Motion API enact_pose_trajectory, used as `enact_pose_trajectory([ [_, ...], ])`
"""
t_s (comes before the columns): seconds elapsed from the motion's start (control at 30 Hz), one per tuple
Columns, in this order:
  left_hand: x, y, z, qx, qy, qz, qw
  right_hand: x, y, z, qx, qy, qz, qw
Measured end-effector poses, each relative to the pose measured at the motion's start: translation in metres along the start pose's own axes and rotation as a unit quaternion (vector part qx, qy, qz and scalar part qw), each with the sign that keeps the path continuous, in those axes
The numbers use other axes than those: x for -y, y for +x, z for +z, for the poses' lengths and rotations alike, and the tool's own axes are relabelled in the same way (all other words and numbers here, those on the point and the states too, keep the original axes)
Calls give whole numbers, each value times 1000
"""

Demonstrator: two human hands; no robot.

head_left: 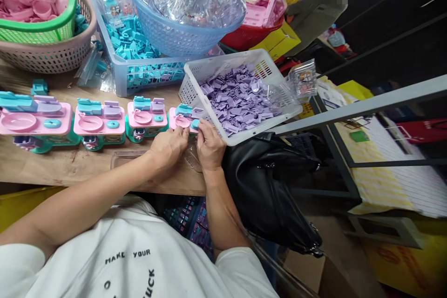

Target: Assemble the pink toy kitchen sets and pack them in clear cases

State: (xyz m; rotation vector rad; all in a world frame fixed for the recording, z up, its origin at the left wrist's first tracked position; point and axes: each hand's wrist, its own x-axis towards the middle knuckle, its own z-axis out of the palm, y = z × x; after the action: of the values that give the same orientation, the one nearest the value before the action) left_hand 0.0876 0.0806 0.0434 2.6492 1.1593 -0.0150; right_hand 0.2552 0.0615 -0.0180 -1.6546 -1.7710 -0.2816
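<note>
Both hands are at a toy kitchen (180, 122) with a pink top, a teal dial, and teal and purple pieces along its back edge, the last in a row at the table's front. My left hand (169, 148), fingers curled, grips its front edge. My right hand (211, 144) is closed on its right side, fingertips by the dial. The hands hide the toy's lower front. To the left stand a similar toy kitchen (146, 118), another toy kitchen (99, 123) and a larger-looking toy kitchen (38, 121).
A white basket of purple pieces (240, 98) stands just beyond my right hand. Behind are a blue crate (120, 72) of teal parts and a blue bowl (185, 37) of clear bags. A black bag (268, 186) hangs right of the table; a metal frame (366, 104) stands beyond.
</note>
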Motion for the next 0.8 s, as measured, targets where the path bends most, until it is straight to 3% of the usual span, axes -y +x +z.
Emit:
enact_pose_trajectory([
  [0.13, 0, 0, 2, -14, -47, -3, 999, 2, 0, -7, 31, -27, -4, 999],
  [0.23, 5, -9, 0, -46, -189, -35, 980, 6, 0, -13, 40, -27, 10, 999],
  [0.3, 12, -19, 0, -47, -359, -69, 930, 15, -2, -19, 34, -6, 18, 999],
  [0.4, 21, -33, 4, -27, -595, -121, 794, 42, -9, -28, 18, 84, 33, 996],
  [0.43, 24, -36, 6, -35, -641, -138, 754, 53, -12, -30, 30, 130, 38, 990],
  [0.5, 27, -40, 13, -70, -683, -165, 708, 74, -17, -28, 69, 221, 43, 972],
  [0.6, 31, -42, 18, -99, -695, -175, 690, 91, -18, -17, 97, 323, 80, 938],
  [0.73, 35, -43, 12, -103, -715, -161, 673, 92, -8, -2, 152, 439, 150, 873],
  [0.8, 37, -44, 8, -113, -719, -162, 666, 91, -2, 1, 166, 452, 157, 862],
])
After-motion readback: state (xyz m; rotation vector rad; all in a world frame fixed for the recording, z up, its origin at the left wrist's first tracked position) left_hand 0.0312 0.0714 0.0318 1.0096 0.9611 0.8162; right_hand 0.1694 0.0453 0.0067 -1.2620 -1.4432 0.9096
